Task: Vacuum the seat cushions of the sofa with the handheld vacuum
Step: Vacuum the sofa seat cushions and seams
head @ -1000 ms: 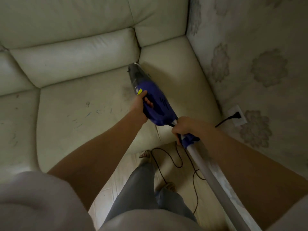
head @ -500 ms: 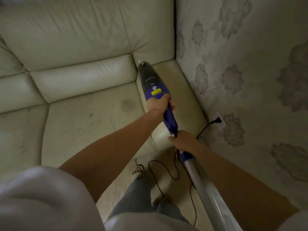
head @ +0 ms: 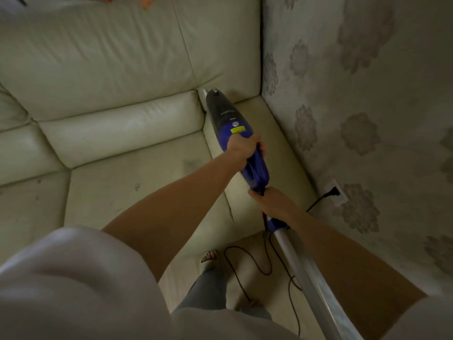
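Observation:
The blue and black handheld vacuum (head: 228, 119) lies along the right seat cushion (head: 274, 153) of the cream leather sofa, its nozzle pushed into the crease under the back cushion (head: 122, 128). My left hand (head: 242, 147) grips the blue body just behind the yellow label. My right hand (head: 272, 202) holds the vacuum's rear end where the grey tube (head: 308, 283) joins. The middle seat cushion (head: 137, 185) shows dark scuff marks.
A floral-papered wall (head: 362, 119) runs close along the sofa's right side, with a wall socket (head: 337, 192) and a black plug in it. The black cord (head: 255, 266) loops over the floor by my feet. Something orange (head: 137, 0) lies on the sofa top.
The vacuum has slid forward and to the right, from the middle cushion's front onto the right cushion, up to the back crease. Both hands kept their hold and moved with it.

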`<state>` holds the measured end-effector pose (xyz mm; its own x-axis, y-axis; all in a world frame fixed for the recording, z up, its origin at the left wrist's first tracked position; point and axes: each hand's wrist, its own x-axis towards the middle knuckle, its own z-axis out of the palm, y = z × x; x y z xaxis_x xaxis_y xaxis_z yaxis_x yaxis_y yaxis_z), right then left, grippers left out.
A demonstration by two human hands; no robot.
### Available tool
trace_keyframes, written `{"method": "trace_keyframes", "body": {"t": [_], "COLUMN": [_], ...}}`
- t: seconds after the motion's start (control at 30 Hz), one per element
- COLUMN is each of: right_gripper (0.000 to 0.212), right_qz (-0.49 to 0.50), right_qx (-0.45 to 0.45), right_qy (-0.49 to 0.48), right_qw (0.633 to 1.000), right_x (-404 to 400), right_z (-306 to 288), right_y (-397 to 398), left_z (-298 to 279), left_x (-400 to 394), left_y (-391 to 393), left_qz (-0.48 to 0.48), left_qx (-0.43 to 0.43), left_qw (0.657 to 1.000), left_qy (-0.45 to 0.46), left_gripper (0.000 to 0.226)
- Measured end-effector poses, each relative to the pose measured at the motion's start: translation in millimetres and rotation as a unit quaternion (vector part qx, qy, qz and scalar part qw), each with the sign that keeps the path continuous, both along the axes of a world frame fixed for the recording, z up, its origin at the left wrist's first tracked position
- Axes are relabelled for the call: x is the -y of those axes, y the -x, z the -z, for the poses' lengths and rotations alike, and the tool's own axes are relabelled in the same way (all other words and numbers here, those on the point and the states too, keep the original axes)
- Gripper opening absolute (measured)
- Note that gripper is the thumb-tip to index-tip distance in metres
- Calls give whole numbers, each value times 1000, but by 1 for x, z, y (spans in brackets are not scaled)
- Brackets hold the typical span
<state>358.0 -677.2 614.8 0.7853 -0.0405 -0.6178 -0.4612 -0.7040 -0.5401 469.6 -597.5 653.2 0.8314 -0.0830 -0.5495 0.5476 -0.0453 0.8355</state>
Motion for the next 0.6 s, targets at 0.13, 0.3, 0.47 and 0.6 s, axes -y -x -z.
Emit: {"method": "trace_keyframes", "body": {"t": [0.13, 0.3, 0.47, 0.6], "right_gripper": [48, 44, 52, 53], "right_qz": [51, 68, 23, -9], "right_qx": [-22, -44, 2, 22], "right_qy": [-35, 16, 89, 119], "right_qw": [998, 997, 996, 993], "right_x": [-2, 11, 12, 11], "right_z": [8, 14, 5, -1], "right_y": [-17, -15, -21, -28], "left_z": [10, 22, 7, 6], "left_x": [0, 9, 11, 5], "left_y": [-22, -20, -27, -34], "left_qz": [23, 24, 9, -25], "left_qx": [-8, -42, -34, -30], "left_qw": [1000, 999, 999, 999], "left_qy": [-6, -7, -23, -8], "left_gripper": [34, 47, 39, 35]}}
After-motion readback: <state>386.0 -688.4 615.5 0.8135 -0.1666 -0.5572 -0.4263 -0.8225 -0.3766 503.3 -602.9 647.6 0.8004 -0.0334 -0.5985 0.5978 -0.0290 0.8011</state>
